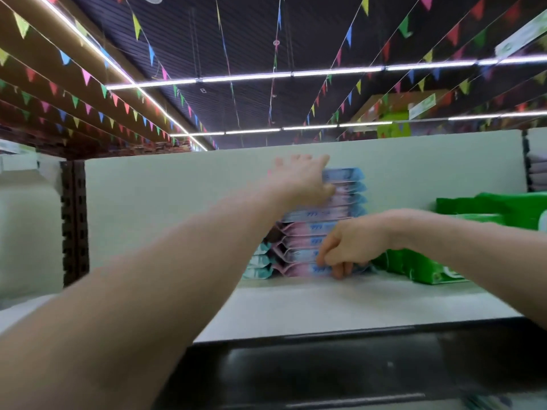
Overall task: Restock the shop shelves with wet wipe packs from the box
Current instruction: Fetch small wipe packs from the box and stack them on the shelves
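A tall stack of pink-and-blue wet wipe packs point(334, 220) stands on the white top shelf point(325, 306) against the pale back panel. My left hand point(302, 179) reaches up to the top of the stack, fingers spread and straight, the thumb touching the upper packs' front. My right hand point(346, 247) is low on the stack, its fingers curled round the front edge of the bottom packs. The box is out of view.
Green wipe packs point(426, 267) lie right of the stack, more green packs point(497, 208) behind them. Teal-and-white packs point(257, 261) sit low at the stack's left. A dark perforated upright point(74, 220) bounds the shelf on the left. The black shelf edge point(325, 365) runs below.
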